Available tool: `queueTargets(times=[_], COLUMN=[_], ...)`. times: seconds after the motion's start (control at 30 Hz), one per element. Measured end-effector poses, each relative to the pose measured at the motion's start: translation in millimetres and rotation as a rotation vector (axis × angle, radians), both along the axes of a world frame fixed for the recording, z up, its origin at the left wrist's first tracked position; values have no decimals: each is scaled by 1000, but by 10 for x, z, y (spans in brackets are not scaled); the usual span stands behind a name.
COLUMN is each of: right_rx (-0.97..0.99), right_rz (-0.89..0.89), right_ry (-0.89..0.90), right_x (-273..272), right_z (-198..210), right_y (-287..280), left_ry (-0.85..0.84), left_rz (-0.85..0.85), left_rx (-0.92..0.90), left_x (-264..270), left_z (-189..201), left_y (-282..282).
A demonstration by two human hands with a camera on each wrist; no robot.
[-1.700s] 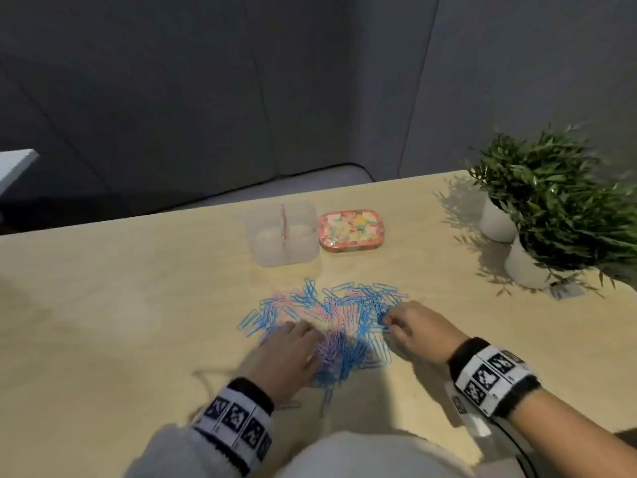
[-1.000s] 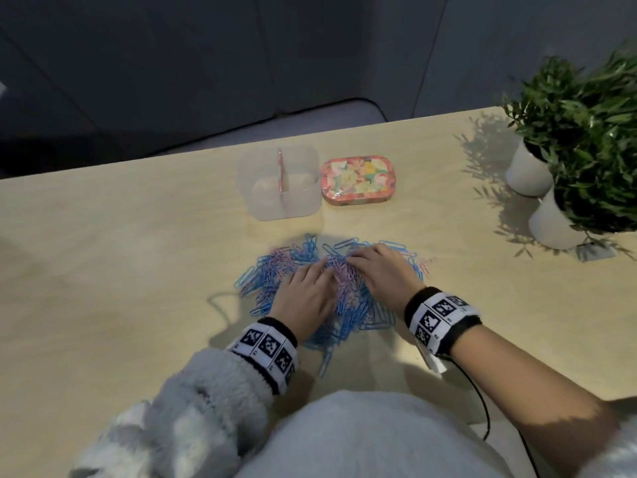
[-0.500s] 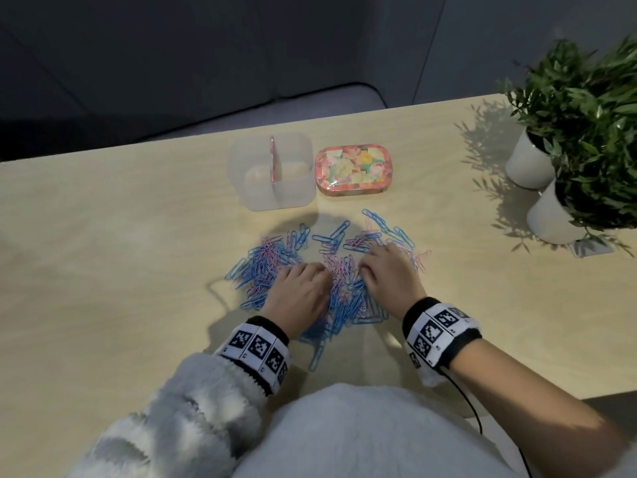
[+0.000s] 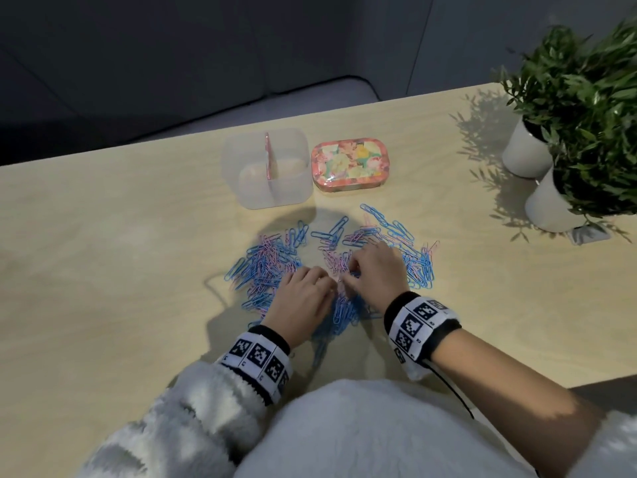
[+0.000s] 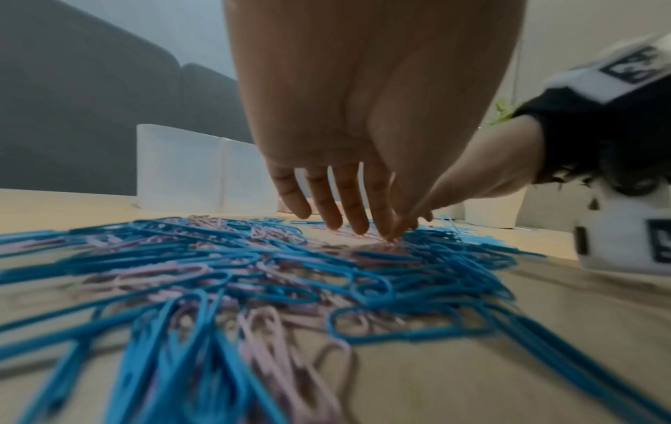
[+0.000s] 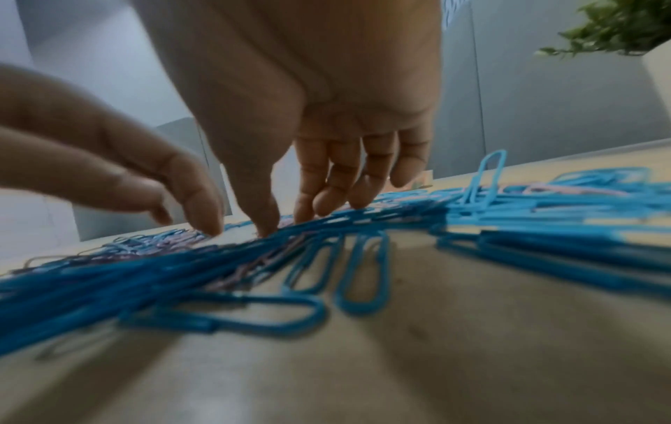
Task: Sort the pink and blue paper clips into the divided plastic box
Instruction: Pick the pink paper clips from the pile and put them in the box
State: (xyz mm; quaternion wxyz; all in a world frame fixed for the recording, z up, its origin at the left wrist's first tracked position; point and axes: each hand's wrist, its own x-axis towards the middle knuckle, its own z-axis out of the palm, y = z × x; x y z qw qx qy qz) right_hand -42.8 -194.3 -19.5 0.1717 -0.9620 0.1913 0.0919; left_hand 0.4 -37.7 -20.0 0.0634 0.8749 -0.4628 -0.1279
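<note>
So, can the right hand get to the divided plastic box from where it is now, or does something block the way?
Probably yes. The right hand rests on the paper clips, and the divided plastic box stands open just beyond the pile. Only flat clips and bare table lie between them.

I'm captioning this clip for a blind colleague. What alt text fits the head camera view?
Both hands, left hand and right hand, rest fingers-down on a spread pile of pink and blue paper clips on a wooden table. Beyond sit a clear divided box, a floral tin and two potted plants.
</note>
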Motion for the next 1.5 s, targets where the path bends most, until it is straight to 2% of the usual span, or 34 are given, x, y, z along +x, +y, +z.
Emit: queueTargets(times=[0.1,0.2,0.4,0.5,0.6,0.67,0.77,0.83,0.93,1.07,1.13,1.2,1.27,1.33,1.5], right_rx=[112,257,264,180,-20,-82,-18,-5,-88,-262,-229,-72,53,100,217], right_rz=[-121,-240,-205,-240,-235,-180,-29,117,302,439,401,280,173,120,-1], right_ry=[8,42,71,6,55,49,-110,-148,-103,8,4,-5,-13,-26,-259], right_x=[-25,-97,-194,-286,-338,-292,-79,116,368,480,472,451,428,399,238], right_z=[33,50,79,126,236,256,248,207,122,52,38,42,59,81,101], right_y=[-14,-85,-178,-321,-464,-510,-503,-465,-429,-436,-455,-482,-512,-539,-380], left_ry=[61,26,-37,15,33,22,53,74,76,-29,-31,60,117,88,78], left_rz=[79,63,42,111,184,204,245,274,306,283,199,113,56,41,34], left_rx=[-22,-52,54,27,-31,-42,-68,-82,-100,-114,-113,-113,-52,22,-2], left_x=[178,307,583,663,713,737,797,851,955,1021,961,861,775,719,638], left_z=[93,97,-60,-54,-68,-81,-77,-51,2,22,14,1,-32,-56,-111], left_y=[-98,-225,-392,-473,-549,-608,-669,-684,-669,-559,-508,-475,-456,-449,-384])
